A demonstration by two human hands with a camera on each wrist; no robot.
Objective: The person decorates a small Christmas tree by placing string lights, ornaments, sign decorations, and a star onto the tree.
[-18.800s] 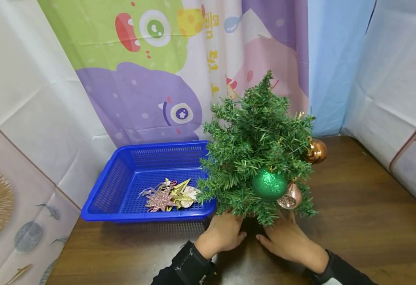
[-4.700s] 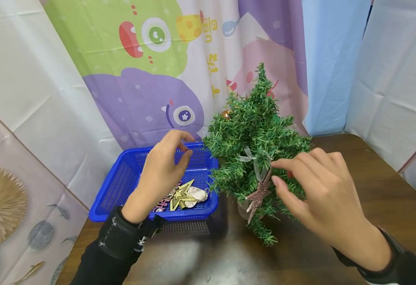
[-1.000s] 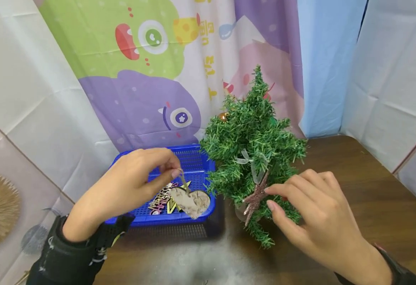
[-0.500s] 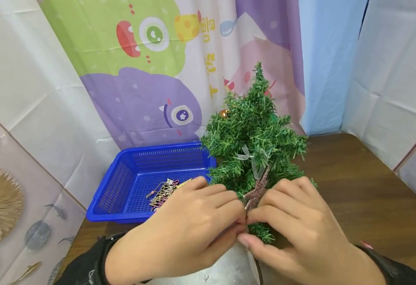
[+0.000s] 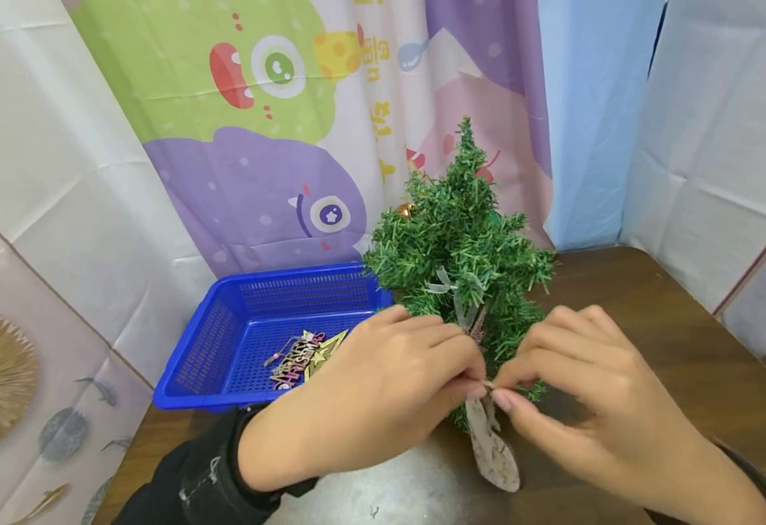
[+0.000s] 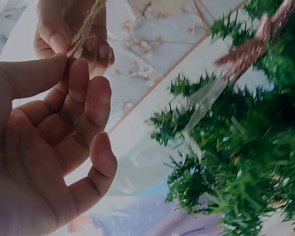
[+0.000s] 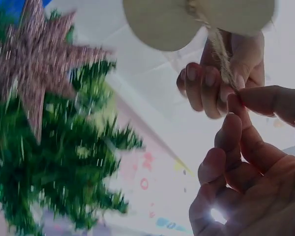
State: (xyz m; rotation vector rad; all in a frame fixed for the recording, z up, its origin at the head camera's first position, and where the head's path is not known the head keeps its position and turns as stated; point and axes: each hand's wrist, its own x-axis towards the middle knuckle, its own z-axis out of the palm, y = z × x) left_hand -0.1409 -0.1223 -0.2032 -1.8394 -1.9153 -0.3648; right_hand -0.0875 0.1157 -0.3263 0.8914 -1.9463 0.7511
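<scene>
A pale heart-shaped ornament [image 5: 495,456] hangs edge-on from a twine loop [image 7: 219,51], in front of the small Christmas tree [image 5: 461,240]. Thumb and index finger of my left hand [image 5: 383,394] pinch the loop. My right hand [image 5: 592,394] pinches the same twine just to the right, fingertips almost meeting the left ones. From below, the right wrist view shows the heart's rounded lobes [image 7: 160,27] above both hands. A pink glitter star [image 7: 37,64] hangs on the tree by a sheer white ribbon [image 5: 444,282]; in the head view my left hand mostly hides the star.
Left of the tree stands a blue plastic basket [image 5: 208,399] with a Merry Christmas sign [image 5: 299,359] and a gold star [image 5: 326,354] in it. A copper bauble [image 5: 406,211] shows at the tree's back left. All stand on a brown wooden table [image 5: 625,306] before a printed curtain.
My left hand has lifted the heart ornament out of the basket and carried it right to the tree's front. My right hand has left the pink star and now pinches the twine too.
</scene>
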